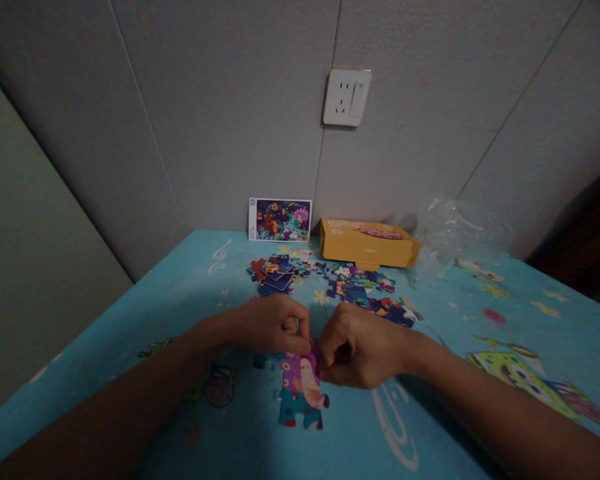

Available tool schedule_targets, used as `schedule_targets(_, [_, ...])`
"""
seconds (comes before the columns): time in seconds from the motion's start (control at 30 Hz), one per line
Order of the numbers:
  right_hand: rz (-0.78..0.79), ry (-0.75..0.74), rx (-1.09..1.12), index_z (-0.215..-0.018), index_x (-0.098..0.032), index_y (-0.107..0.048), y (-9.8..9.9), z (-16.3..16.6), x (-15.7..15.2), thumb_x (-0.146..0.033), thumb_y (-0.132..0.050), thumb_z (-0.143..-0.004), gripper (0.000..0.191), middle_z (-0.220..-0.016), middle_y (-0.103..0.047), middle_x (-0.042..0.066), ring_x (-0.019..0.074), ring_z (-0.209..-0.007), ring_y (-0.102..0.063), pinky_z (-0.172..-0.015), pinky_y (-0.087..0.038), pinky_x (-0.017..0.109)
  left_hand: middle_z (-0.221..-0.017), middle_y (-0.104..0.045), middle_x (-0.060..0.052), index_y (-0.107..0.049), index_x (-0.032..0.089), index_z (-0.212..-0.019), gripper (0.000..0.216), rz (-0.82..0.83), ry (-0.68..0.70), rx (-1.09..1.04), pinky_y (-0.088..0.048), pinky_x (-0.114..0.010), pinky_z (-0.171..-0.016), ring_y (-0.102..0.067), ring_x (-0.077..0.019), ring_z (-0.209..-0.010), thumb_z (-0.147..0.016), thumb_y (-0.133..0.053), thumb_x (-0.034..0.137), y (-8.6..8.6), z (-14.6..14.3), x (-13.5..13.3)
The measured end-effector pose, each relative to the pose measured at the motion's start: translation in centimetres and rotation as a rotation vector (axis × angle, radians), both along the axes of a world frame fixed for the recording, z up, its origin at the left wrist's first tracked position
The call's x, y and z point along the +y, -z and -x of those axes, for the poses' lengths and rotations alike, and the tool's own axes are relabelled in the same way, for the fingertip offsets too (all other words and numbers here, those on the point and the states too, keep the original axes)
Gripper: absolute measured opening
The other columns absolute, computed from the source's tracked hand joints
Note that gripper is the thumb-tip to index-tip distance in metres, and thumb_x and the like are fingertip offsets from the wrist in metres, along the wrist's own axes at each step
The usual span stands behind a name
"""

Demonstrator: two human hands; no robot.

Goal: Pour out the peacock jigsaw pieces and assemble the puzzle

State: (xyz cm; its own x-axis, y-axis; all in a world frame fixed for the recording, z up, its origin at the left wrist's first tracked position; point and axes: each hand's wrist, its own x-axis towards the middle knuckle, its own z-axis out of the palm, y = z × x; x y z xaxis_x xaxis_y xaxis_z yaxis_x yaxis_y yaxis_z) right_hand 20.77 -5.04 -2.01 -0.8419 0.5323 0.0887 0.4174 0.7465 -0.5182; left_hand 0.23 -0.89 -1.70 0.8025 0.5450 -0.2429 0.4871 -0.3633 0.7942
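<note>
1. From my remote view, I have the puzzle block (303,395) on the near middle of the table (180,293), lying flat, pink at its far part and teal at its near end, with knobs and notches open along the near edge.
2. The left hand (291,333) is at the block's far edge, fingers curled, thumb and forefinger brought in close. I cannot tell whether they pinch a loose piece or only press the block.
3. The right hand (341,353) is at the far right edge, knuckles bent inward and fingertips low against the pink part. Its grip is turned from me, so I cannot tell what it pinches.
4. A teal piece (266,361) lies just left of the block, partly under the left hand; I cannot see whether it is locked in.
5. Farther off are the left pile (276,275) and the right pile (373,297), then the picture card (283,220) against the wall, the yellow box (370,244) and, right of it, the plastic bag (443,243).
6. I judge the step to be fitting a piece at the far edge. The next move, I think, calls for lining up knob and notch, then pressing down evenly without buckling the block.
</note>
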Motion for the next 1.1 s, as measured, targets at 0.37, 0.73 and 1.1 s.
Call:
schedule_targets(0.37, [-0.457, 1.039, -0.153, -0.082, -0.018, -0.071, -2.5, -5.1, 3.9, -0.046, -0.048, -0.088, 0.037, -0.063, -0.064, 0.005, 0.0155, -0.056, -0.054, -0.054, -0.028, 0.027, -0.042, -0.039, 0.01, -0.067, 0.014, -0.083, 0.013, -0.404, -0.004, 0.012, -0.027, -0.019, -0.049, -0.038, -0.0058, -0.04, -0.08, -0.067, 0.027, 0.4, -0.2, 0.5])
schedule_targets(0.73, [-0.223, 0.874, -0.372, -0.103, -0.019, -0.063, -0.3, -5.1, 4.3, -0.061, -0.057, -0.08, 0.048, -0.079, -0.069, 0.009, 0.0246, -0.075, -0.065, -0.055, -0.034, 0.028, -0.044, -0.045, 0.008, -0.048, 0.017, -0.057, 0.032, -0.366, -0.032, -0.003, -0.027, -0.017, -0.046, -0.043, -0.0055, -0.042, -0.078, -0.066, 0.032, 0.8, -0.2, 0.6])
schedule_targets(1.1, [-0.285, 0.872, -0.134, -0.082, -0.019, -0.061, -1.4, -4.1, 3.8, -0.044, -0.057, -0.085, 0.026, -0.068, -0.064, 0.003, 0.0151, -0.06, -0.054, -0.053, -0.024, 0.026, -0.043, -0.04, 0.009, -0.062, 0.016, -0.069, 0.021, -0.469, -0.082, 0.018, -0.027, -0.02, -0.05, -0.037, -0.0063, -0.041, -0.079, -0.067, 0.034, 0.5, -0.4, 0.6])
